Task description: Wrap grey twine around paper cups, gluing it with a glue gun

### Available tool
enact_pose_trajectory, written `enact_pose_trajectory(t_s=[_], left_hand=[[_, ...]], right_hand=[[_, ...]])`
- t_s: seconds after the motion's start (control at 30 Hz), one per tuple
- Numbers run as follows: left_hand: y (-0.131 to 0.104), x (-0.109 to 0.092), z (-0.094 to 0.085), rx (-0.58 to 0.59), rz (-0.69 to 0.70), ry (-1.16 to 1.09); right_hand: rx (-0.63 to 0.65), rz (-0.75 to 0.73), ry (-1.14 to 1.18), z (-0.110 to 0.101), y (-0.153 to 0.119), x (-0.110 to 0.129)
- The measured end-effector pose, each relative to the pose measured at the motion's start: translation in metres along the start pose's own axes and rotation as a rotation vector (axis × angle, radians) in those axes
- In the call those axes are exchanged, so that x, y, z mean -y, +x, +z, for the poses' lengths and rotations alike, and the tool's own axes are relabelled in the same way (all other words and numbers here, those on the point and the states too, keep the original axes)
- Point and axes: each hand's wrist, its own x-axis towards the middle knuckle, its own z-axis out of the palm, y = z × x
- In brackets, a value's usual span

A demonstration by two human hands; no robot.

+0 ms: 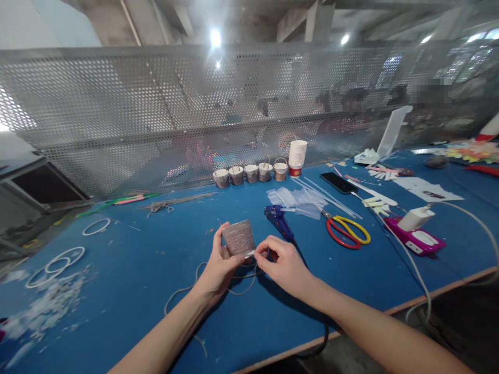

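A small cup wrapped in grey-brown cord (239, 239) is held up over the blue table, with its pale rim turned down to the right. My left hand (218, 267) grips it from the left, thumb along the lower edge. At the rim's right side, my right hand (283, 262) pinches with thumb and forefinger, apparently on the cord (255, 275). Loose loops of that cord trail on the table below and to the left. Just beyond my right hand lies a blue glue gun (279, 221).
Several cord-wrapped cups (251, 174) and a stack of paper cups (298, 156) stand along the perforated metal screen (136, 124). Scissors (346, 232), clear plastic strips (298, 199), a phone (338, 183) and a purple power strip (415, 239) lie right. White rings (56, 267) lie left.
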Motion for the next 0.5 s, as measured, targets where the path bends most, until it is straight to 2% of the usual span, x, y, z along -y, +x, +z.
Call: enact_pose_trajectory(t_s=[0.07, 0.13, 0.27, 0.37, 0.43, 0.5], left_hand=[[0.001, 0.000, -0.001, -0.010, 0.036, -0.002], [0.003, 0.000, -0.003, -0.016, 0.067, -0.013], [0.008, -0.001, -0.010, -0.037, 0.084, -0.002], [0.010, -0.003, -0.011, -0.069, 0.096, -0.016], [0.010, -0.004, -0.011, -0.075, 0.094, -0.030], [0.009, -0.005, -0.010, -0.066, 0.085, -0.037]], right_hand=[[0.041, -0.012, 0.019, -0.001, -0.002, 0.005], [0.133, -0.093, 0.014, -0.002, -0.009, 0.013], [0.344, -0.454, -0.276, -0.007, -0.035, 0.034], [0.311, -0.560, -0.443, -0.026, -0.054, 0.046], [0.266, -0.557, -0.436, -0.048, -0.057, 0.049], [0.210, -0.494, -0.393, -0.070, -0.048, 0.045]])
